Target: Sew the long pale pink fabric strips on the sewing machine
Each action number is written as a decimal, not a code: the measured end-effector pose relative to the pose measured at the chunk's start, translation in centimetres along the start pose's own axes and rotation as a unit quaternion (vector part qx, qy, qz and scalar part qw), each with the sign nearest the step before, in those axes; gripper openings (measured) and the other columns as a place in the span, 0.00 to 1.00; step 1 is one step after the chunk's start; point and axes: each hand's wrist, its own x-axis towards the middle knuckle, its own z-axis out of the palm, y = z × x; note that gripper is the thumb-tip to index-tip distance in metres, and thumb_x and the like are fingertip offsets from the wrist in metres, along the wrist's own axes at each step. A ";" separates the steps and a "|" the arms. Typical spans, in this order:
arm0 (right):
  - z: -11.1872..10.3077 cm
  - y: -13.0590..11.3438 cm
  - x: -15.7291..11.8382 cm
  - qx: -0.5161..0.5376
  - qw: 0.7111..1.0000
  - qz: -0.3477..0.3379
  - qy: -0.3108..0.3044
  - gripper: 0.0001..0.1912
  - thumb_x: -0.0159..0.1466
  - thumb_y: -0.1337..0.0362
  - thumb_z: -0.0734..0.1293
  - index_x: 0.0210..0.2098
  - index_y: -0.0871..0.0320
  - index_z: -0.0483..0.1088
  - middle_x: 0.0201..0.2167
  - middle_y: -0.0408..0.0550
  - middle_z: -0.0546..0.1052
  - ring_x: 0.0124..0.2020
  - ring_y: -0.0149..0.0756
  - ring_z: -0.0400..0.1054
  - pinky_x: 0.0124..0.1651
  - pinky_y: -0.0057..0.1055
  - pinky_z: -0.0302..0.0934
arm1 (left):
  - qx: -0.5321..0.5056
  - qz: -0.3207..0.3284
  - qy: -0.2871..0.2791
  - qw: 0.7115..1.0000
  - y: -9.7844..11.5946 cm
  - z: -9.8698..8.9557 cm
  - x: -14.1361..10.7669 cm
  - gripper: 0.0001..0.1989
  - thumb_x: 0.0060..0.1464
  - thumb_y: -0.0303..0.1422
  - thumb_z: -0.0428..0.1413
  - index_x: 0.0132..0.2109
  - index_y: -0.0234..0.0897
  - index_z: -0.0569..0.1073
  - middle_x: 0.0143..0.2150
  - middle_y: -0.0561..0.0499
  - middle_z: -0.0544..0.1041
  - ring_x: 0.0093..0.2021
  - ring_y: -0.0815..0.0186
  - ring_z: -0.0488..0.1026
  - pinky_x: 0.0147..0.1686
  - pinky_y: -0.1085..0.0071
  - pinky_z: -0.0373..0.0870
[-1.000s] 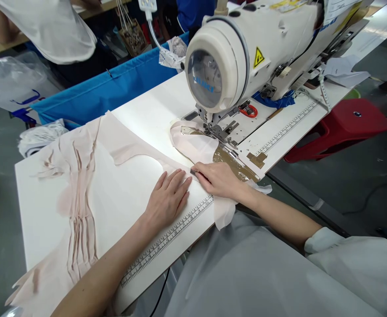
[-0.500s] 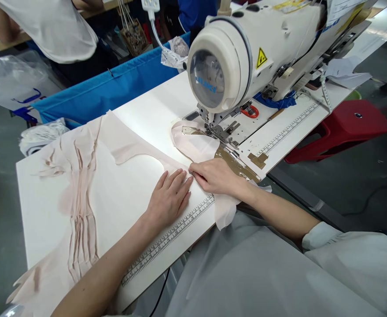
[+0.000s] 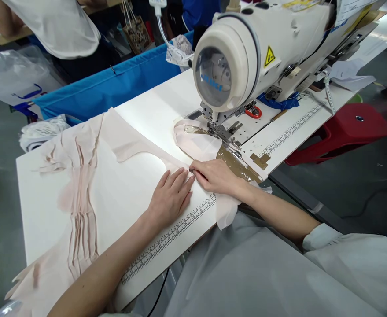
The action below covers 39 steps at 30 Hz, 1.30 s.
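Centre frame, we see the left hand point(image 3: 171, 196) flat, fingers extended, presumably steadying the pale cloth point(image 3: 127, 132) while the right hand point(image 3: 217, 177) pinches a small dark piece point(image 3: 191, 170).

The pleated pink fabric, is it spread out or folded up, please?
Spread out: the pink fabric reaches across the white table to the left hand, though ridged pleats run down its left part.

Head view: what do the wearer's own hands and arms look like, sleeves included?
The left hand and right hand are ungloved, with no rings or wristbands showing. The right arm has a loose, pale greyish sleeve; the left forearm is bare as far as it shows.
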 end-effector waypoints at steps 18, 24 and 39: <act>0.5 1.3 -3.2 0.041 0.998 -0.005 0.041 0.15 0.69 0.64 0.53 0.46 0.59 0.68 0.36 0.48 0.80 0.34 0.35 0.73 0.31 0.28 0.51 | -0.026 0.011 -0.003 1.000 0.0 0.4 -0.2 0.21 0.64 0.33 0.48 0.63 0.39 0.66 0.64 0.44 0.68 0.66 0.53 0.61 0.63 0.52 0.59; 0.4 1.4 -2.8 0.033 0.999 0.000 0.029 0.13 0.69 0.65 0.54 0.46 0.58 0.68 0.38 0.47 0.80 0.35 0.34 0.73 0.31 0.28 0.51 | -0.018 0.012 -0.002 1.000 0.1 0.2 -0.1 0.20 0.64 0.34 0.48 0.61 0.40 0.68 0.63 0.44 0.69 0.65 0.52 0.62 0.61 0.52 0.61; -3.2 1.7 -1.9 0.013 0.999 0.019 -0.028 0.13 0.67 0.66 0.55 0.41 0.58 0.70 0.30 0.46 0.78 0.29 0.34 0.67 0.30 0.29 0.45 | -0.004 0.020 -0.009 1.000 0.1 0.1 0.1 0.20 0.64 0.34 0.48 0.61 0.38 0.68 0.62 0.43 0.69 0.64 0.51 0.63 0.61 0.51 0.62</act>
